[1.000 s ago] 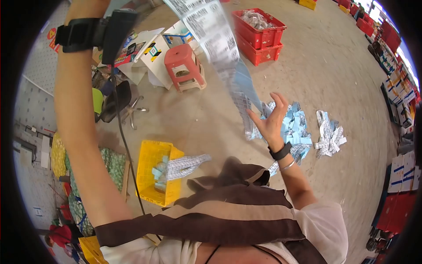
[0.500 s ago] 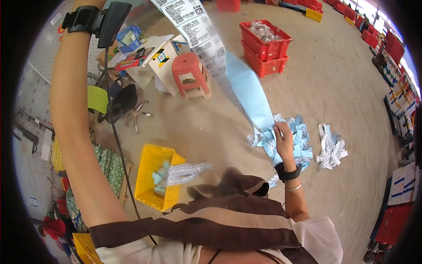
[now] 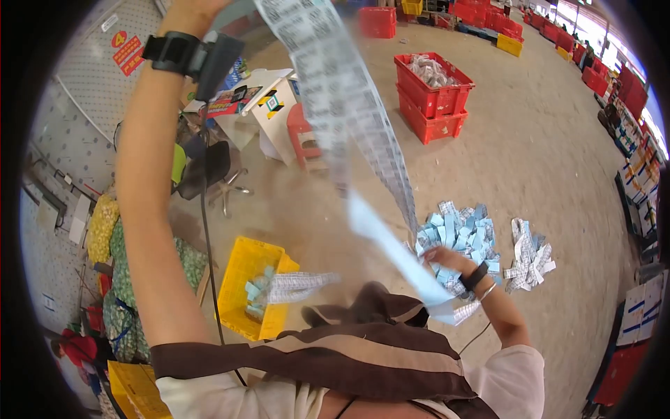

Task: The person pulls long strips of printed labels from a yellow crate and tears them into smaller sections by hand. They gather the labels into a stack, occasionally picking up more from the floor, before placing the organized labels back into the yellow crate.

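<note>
A long strip of printed labels (image 3: 328,77) with a pale blue backing hangs from beyond the top edge in loose folds. My left hand (image 3: 195,12) is raised at the upper left, its fingers cut off by the frame, so its hold on the strip is hidden. Lower right, my right hand (image 3: 447,260) has curled fingers pinched at the strip's lower fold. A blurred blue length (image 3: 394,248) of it swings just left of that hand. Beneath lies a heap of blue and printed label strips (image 3: 457,230) on the floor. Another smaller printed pile (image 3: 528,255) is to its right.
A yellow crate (image 3: 230,297) with label pieces stands on the floor at lower left; a printed strip juts over its side. Stacked red crates (image 3: 433,105) stand ahead. A red stool (image 3: 301,133), office chair (image 3: 209,171) and cluttered table (image 3: 269,115) are at the left. A cable (image 3: 207,230) hangs by my left arm.
My right hand has moved down from the blue stretch of strip. The blue part has swung down and left, and a printed fold now reaches toward the hand. My left hand shifted right in view.
</note>
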The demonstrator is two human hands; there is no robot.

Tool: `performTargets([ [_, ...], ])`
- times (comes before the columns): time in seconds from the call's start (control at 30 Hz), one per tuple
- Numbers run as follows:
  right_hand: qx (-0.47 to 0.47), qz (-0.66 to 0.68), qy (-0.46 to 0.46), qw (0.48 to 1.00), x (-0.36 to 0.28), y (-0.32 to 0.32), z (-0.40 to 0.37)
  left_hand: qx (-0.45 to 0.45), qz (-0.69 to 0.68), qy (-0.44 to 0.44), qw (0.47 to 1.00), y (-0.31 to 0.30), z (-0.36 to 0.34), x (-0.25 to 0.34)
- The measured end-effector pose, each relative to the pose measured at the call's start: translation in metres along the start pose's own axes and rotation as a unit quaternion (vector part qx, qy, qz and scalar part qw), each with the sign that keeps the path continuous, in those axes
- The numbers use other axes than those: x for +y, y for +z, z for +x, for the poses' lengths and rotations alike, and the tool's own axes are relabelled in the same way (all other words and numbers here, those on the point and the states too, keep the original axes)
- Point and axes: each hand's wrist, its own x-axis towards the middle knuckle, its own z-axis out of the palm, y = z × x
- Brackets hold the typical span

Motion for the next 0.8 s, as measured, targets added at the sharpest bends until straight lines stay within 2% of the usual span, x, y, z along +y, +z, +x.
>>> performTargets([
  [0.03,0.072,0.027,-0.055,0.995,-0.007,-0.03,0.013,-0.002,0.002,0.002,1.0,0.013,-0.003,-0.01],
  [0.07,0.118,0.076,-0.112,0.984,-0.045,-0.057,0.019,0.032,0.0,-0.045,0.998,0.024,-0.004,-0.02],
  [0.1,0.179,0.096,-0.054,0.978,-0.09,-0.078,0.031,0.066,-0.002,-0.094,0.993,0.035,-0.006,-0.03],
  [0.13,0.248,-0.038,-0.126,0.96,-0.15,-0.093,0.035,0.089,0.014,-0.091,0.992,0.047,-0.008,-0.042],
  [0.17,0.302,-0.035,-0.21,0.929,-0.184,-0.105,0.045,0.11,0.031,-0.087,0.99,0.059,-0.009,-0.054],
  [0.23,0.307,0.067,-0.338,0.887,-0.279,-0.103,0.045,0.037,-0.009,-0.085,0.996,0.077,-0.016,-0.072],
  [0.27,0.31,0.06,-0.347,0.883,-0.307,-0.104,0.052,0.049,0.005,-0.088,0.995,0.081,-0.019,-0.079],
  [0.37,0.284,0.112,-0.392,0.868,-0.345,-0.105,0.061,0.09,0.012,-0.072,0.993,0.109,-0.036,-0.101],
  [0.43,0.167,0.086,-0.224,0.956,-0.35,-0.109,0.067,0.118,0.003,-0.053,0.992,0.121,-0.049,-0.109],
  [0.47,0.115,0.135,-0.277,0.944,-0.339,-0.105,0.076,0.1,-0.023,-0.053,0.993,0.123,-0.054,-0.112],
  [0.53,0.049,0.24,-0.261,0.934,-0.333,-0.093,0.077,0.08,-0.047,-0.052,0.994,0.123,-0.064,-0.117],
  [0.63,-0.088,0.358,-0.215,0.904,-0.326,-0.085,0.072,0.053,-0.037,-0.1,0.993,0.121,-0.075,-0.121],
  [0.67,-0.087,0.357,-0.216,0.905,-0.326,-0.082,0.07,0.052,-0.037,-0.098,0.993,0.123,-0.078,-0.122],
  [0.73,-0.127,0.325,-0.202,0.915,-0.326,-0.076,0.064,0.061,-0.136,-0.082,0.985,0.125,-0.083,-0.124],
  [0.8,-0.128,0.322,-0.208,0.915,-0.322,-0.07,0.061,0.053,-0.148,-0.073,0.985,0.12,-0.083,-0.122],
])
